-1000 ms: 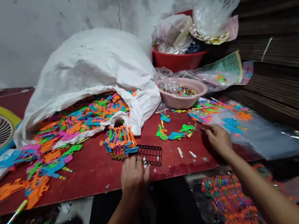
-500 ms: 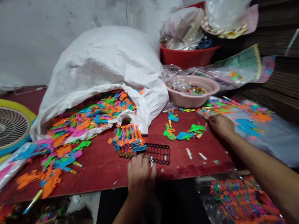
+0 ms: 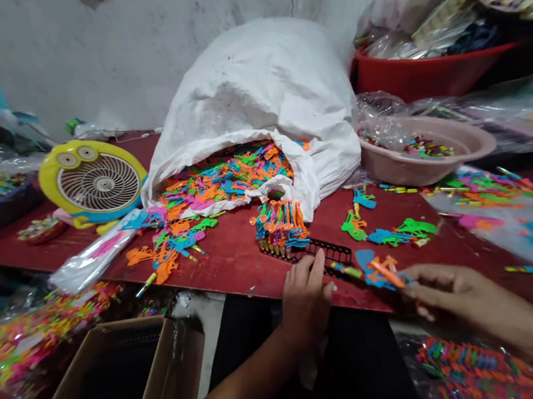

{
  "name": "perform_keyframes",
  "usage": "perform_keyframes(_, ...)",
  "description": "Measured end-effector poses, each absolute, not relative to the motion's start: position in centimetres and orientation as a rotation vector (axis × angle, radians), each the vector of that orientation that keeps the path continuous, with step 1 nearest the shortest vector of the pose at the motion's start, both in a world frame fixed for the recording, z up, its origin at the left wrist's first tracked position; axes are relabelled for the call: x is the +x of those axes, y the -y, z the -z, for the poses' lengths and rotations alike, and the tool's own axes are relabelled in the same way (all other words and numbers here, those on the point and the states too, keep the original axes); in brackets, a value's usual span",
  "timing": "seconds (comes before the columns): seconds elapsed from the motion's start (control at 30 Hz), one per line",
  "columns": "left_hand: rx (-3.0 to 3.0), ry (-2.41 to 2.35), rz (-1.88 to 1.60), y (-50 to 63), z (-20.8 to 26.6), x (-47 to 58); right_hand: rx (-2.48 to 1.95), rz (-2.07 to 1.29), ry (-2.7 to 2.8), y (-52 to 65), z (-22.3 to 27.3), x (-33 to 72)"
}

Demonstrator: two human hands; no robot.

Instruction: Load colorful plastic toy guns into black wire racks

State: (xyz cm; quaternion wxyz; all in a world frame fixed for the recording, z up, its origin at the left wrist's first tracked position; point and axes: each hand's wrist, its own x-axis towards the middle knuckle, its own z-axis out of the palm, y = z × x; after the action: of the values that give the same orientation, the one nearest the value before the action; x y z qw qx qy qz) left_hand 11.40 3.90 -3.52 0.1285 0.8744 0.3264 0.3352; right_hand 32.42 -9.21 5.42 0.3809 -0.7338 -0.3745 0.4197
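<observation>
My left hand point(image 3: 306, 294) is at the front edge of a black plastic rack point(image 3: 338, 252) on the red table, its fingers bent over the edge. Bundled orange, blue and green plastic pieces with shiny tubes point(image 3: 280, 221) stand in the rack's left part; its right part shows bare openings. To the right, my right hand point(image 3: 445, 289) pinches blue and orange toy guns point(image 3: 384, 272), slightly blurred. A yellow-green tube point(image 3: 347, 270) sticks out from them toward the rack. Loose green and blue toy guns point(image 3: 388, 235) lie behind the right hand.
A big white sack point(image 3: 249, 87) spills colourful plastic pieces point(image 3: 227, 175). Beside it stand a pink basin point(image 3: 423, 168) and a red tub point(image 3: 428, 69). A yellow fan point(image 3: 99, 182) is at left. An open cardboard box point(image 3: 143, 381) and bagged toys point(image 3: 475, 369) are below the table edge.
My right hand has come from the pile at the right toward the rack, now with toy guns in it. My left hand stays at the rack. The view has swung left.
</observation>
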Motion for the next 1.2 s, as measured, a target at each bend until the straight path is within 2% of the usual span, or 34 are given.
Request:
perform_keyframes(0.1,2.607,-0.966,-0.916,-4.0,3.6,11.0,-1.686,-1.387,0.947,8.2,-5.5,29.2)
perform_keyframes(0.17,2.65,-0.95,-0.848,-4.2,3.7,10.4,-1.594,-1.385,0.896,7.6,-5.5,28.3)
perform_keyframes(0.37,2.517,-1.045,-0.846,-4.3,3.5,10.2,-1.482,-1.146,0.958,5.3,-3.6,25.2)
perform_keyframes(0.53,2.524,-1.007,-0.854,-4.3,3.7,10.4,-1.645,-0.667,1.067,2.5,-0.2,22.0)
perform_keyframes(0.87,1.832,-1.134,-1.536,-9.4,4.4,7.0,-1.719,-0.34,1.111,-1.7,0.6,22.8)
perform_keyframes(1.2,1.873,-1.13,-1.229,-12.1,5.2,7.2,-1.867,-0.232,1.099,-2.1,2.2,20.6)
